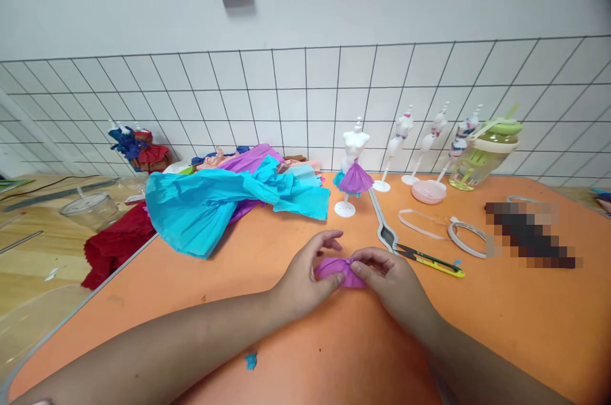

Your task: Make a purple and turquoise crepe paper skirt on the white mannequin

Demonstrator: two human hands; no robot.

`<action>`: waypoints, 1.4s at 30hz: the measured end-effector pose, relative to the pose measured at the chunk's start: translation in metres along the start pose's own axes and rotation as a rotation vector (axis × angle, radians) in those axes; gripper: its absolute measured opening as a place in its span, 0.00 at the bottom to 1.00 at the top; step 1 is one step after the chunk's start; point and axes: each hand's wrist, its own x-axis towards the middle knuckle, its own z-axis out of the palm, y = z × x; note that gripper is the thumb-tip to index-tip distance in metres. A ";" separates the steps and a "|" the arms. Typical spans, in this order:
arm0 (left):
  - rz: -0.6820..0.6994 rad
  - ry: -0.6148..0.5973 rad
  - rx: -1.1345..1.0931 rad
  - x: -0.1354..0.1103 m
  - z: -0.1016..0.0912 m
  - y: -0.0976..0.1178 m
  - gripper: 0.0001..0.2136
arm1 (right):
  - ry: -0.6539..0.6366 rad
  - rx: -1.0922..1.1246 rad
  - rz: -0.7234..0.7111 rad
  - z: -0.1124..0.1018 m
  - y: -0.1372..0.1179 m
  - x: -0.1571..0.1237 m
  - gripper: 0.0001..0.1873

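A small gathered piece of purple crepe paper (352, 278) is between my hands, just above the orange table. My right hand (394, 277) is closed, pinching the gathered top edge between thumb and forefinger. My left hand (305, 277) curves around the other side, its thumb pressed on the paper and its upper fingers lifted away; its lower fingers are partly hidden. Behind them stands a white mini dress form (356, 141) wearing a purple and blue paper skirt (356, 179). Yellow-and-black snips (432, 260) and long grey tweezers (386, 233) lie to the right.
Blue crepe paper (200, 201) is heaped at back left, beside red crepe paper (114, 242). Several other dress forms (400, 137), a pink dish (428, 191) and a green-lidded bottle (487, 153) stand at back right. A tape roll (470, 239) lies nearer. A blue scrap (251, 361) is in front.
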 end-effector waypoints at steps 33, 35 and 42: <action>0.063 -0.378 -0.088 0.093 -0.056 0.026 0.38 | -0.146 -0.177 -0.257 -0.035 -0.103 0.057 0.14; 0.073 -0.424 -0.161 0.094 -0.057 0.023 0.39 | -0.072 -0.158 -0.259 -0.033 -0.092 0.065 0.16; -0.040 -0.472 -0.337 0.097 -0.060 0.020 0.34 | -0.149 -0.221 -0.173 -0.037 -0.083 0.065 0.16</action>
